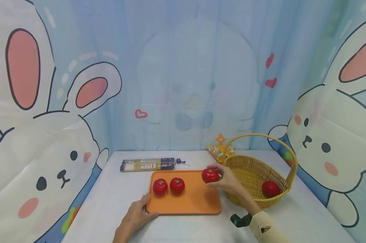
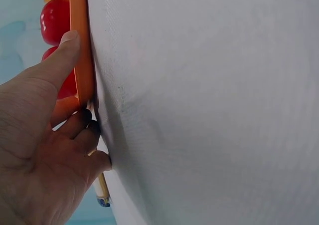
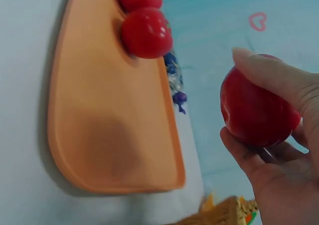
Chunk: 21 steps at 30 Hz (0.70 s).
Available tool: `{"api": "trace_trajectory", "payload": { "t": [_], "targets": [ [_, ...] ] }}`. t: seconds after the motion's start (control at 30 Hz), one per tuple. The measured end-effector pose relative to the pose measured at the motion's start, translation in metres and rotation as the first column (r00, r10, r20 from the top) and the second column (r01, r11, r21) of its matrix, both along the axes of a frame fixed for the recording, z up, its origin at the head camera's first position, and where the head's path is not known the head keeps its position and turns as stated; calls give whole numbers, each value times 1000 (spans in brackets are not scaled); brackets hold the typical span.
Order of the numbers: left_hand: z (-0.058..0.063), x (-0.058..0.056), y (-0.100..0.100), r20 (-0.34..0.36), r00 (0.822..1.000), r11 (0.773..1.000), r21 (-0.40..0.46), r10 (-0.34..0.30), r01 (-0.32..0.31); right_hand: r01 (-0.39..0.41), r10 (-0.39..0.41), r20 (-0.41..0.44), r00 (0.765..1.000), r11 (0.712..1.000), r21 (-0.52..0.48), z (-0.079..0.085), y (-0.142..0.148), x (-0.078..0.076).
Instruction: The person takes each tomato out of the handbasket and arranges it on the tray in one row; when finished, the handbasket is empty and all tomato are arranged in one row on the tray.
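An orange tray (image 1: pixel 198 199) lies on the table, with two red tomatoes (image 1: pixel 160 187) (image 1: pixel 177 186) side by side on its left half. My left hand (image 1: pixel 135 214) grips the tray's front left corner. In the left wrist view the thumb (image 2: pixel 67 50) presses on the tray rim (image 2: pixel 83 45), while the other fingers curl by the corner. A third tomato (image 3: pixel 256 105) is in my right hand (image 1: pixel 225 179), held between thumb and fingers above the tray's back right corner. Another red tomato (image 1: pixel 271 189) sits inside the yellow wicker basket (image 1: pixel 246 165), just right of that hand.
The basket's tall handle (image 1: pixel 258 135) arches over it. Behind the tray lie a long noodle-like packet (image 1: pixel 147 164) and a purple-wrapped lollipop (image 1: pixel 179 161). A yellow and orange bag (image 1: pixel 220 152) is behind the basket. A cartoon-printed curtain (image 1: pixel 176 67) closes off the table's far edge.
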State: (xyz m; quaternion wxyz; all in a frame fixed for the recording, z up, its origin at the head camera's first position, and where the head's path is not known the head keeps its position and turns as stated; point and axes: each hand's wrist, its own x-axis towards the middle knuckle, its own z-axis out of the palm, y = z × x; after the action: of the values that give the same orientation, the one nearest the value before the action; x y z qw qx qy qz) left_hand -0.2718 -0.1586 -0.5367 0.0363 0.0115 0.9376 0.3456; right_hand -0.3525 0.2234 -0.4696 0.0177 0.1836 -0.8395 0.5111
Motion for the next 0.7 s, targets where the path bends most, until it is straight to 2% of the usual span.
{"api": "trace_trajectory", "payload": {
  "t": [0.23, 0.37, 0.53, 0.7],
  "targets": [
    [0, -1, 0, -6, 1000, 1000, 12, -13, 13, -49, 50, -28, 998, 997, 52, -16, -24, -6],
    [0, -1, -1, -16, 1000, 1000, 17, -21, 22, -15, 16, -16, 1000, 997, 78, -25, -38, -10],
    [1, 2, -2, -23, 999, 1000, 12, -27, 28, 41, -47, 49, 998, 992, 116, -37, -52, -18],
    [0, 1, -2, -38, 999, 999, 18, -32, 33, 41, -48, 45, 998, 988, 148, -46, -58, -24]
  ]
}}
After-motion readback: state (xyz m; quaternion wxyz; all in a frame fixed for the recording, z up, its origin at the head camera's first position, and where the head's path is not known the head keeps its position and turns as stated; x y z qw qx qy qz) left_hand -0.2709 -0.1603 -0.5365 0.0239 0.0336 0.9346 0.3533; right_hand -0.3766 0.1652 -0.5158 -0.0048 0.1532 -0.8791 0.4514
